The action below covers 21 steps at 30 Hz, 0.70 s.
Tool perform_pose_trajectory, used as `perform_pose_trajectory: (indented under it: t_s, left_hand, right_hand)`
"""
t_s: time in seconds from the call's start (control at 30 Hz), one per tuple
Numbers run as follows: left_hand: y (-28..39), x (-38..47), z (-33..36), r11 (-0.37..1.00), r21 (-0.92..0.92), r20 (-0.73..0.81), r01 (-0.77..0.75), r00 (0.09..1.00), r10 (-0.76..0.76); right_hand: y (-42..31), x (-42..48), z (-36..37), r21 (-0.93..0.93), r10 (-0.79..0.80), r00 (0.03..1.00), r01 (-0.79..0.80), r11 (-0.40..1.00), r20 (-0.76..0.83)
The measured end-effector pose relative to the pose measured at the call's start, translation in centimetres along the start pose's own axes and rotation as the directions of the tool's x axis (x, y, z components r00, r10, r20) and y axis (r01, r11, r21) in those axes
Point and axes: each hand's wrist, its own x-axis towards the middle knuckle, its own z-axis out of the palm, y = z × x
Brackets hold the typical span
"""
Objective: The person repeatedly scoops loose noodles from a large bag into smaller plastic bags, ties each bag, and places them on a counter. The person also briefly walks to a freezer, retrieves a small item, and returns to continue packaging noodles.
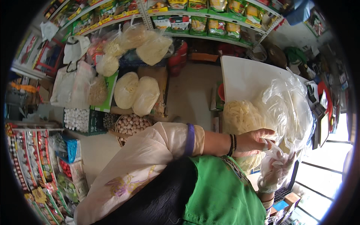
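My left hand (251,143), bare with a dark bracelet at the wrist, pinches thin clear plastic (271,147) at the fingertips of my right hand. My right hand (275,168) is inside a loose, translucent disposable glove. Its fingers look apart, though the wrinkled film partly hides them. Just beyond my left hand sits a clear bag of pale flat noodles (242,116) on the near end of a white table (242,76). Large crumpled clear plastic bags (284,109) lie to its right, and more pale noodles show below my left wrist.
Stocked shelves (194,12) run across the back. Bagged noodles (145,95) rest on boxes at left, near a basket of brown eggs (133,125) and a green crate of white eggs (76,119). A dark-framed screen device (323,130) stands at the table's right edge.
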Motion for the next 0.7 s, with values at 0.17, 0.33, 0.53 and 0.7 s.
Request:
perform_pose_trajectory:
  t_s: [0.17, 0.33, 0.53, 0.7]
  left_hand:
    - [1.0, -1.7, 1.3, 0.998, -0.001, -0.116, 0.057, 0.992, -0.057]
    - [0.2, -1.1, 0.7, 0.989, -0.126, -0.193, -0.082, 0.98, 0.057]
    - [2.1, -0.8, -1.1, 0.963, 0.269, -0.412, 0.001, 0.904, 0.114]
    - [3.8, -1.6, -3.4, 0.24, 0.97, -0.102, 0.045, 0.967, 0.233]
  right_hand:
    - [0.6, 1.3, -0.7, 0.202, 0.012, 0.949, -0.08, 0.976, 0.316]
    - [0.3, 0.3, 1.8, -0.344, 0.318, 0.85, -0.176, 0.922, 0.421]
    - [1.5, 4.2, -2.0, -0.852, 0.23, 0.965, -0.011, 0.523, 0.129]
    - [-0.4, 1.7, -0.8, -0.474, 0.145, 0.988, -0.101, 0.875, 0.056]
